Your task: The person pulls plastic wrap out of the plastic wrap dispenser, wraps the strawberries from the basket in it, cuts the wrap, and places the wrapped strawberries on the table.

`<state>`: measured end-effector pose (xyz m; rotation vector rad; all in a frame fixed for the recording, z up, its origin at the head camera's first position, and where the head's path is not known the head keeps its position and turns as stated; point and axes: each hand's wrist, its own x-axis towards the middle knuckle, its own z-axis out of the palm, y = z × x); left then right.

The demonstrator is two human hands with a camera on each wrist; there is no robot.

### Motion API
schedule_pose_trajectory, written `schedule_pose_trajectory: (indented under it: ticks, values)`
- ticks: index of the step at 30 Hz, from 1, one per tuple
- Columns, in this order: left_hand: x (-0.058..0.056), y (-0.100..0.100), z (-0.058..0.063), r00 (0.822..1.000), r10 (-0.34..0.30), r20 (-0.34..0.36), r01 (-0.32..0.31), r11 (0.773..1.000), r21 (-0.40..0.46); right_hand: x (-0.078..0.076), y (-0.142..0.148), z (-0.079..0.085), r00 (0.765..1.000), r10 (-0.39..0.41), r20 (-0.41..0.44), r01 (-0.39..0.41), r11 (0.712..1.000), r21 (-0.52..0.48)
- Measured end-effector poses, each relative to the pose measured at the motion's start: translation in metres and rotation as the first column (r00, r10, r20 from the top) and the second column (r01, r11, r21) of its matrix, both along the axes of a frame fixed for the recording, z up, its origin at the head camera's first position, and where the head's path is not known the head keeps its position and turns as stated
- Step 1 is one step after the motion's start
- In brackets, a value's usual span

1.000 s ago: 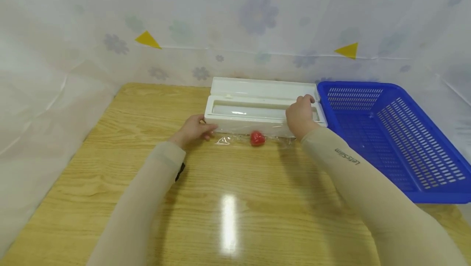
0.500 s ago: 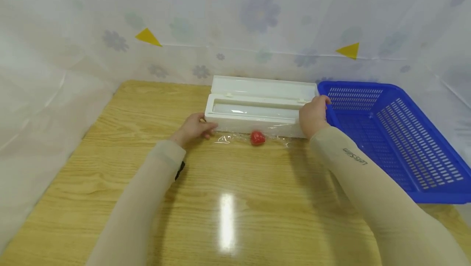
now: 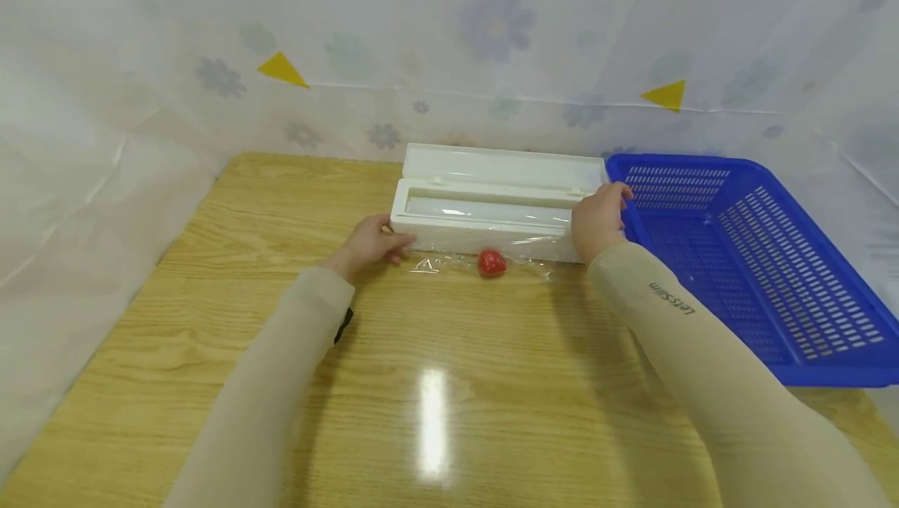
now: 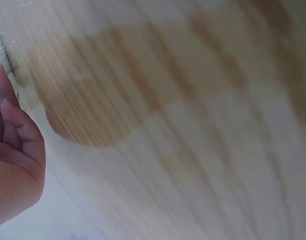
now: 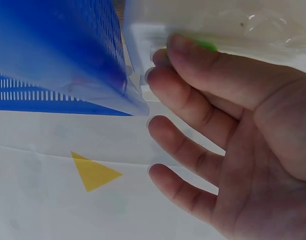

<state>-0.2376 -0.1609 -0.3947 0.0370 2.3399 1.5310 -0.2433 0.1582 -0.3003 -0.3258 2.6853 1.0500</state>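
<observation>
A long white cling film dispenser [image 3: 485,239] lies on the table with its lid [image 3: 502,166] raised at the back. Clear cling film [image 3: 424,264] hangs over its front edge onto the tabletop. A small red, strawberry-like thing [image 3: 492,263] sits at the film, in front of the dispenser. My left hand [image 3: 368,243] grips the dispenser's left end, thumb on the front. At the right end is my right hand [image 3: 597,219]. In the right wrist view its thumb and forefinger pinch a green slider [image 5: 205,45] on the dispenser, mostly hidden by the thumb; the other fingers are loosely bent.
A blue plastic basket [image 3: 755,377] stands right against the dispenser's right end, close to my right hand. Behind the wooden table [image 3: 351,414] hangs a flowered curtain [image 3: 449,40] with two yellow triangles [image 3: 282,71] on it.
My right hand has slid rightward along the dispenser's front edge to its right end, then stayed there for the last half second. My left hand has kept its place.
</observation>
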Motion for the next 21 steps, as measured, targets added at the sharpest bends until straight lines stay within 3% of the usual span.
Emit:
schedule_pose_trajectory:
  ticks: [21]
  values:
    - [-0.0004,0.0032,0.0002,1.0,0.005,0.031,-0.005,1.0,0.002,0.0011,0.007,-0.0095,0.997,-0.072,0.001,0.071,0.987,0.142]
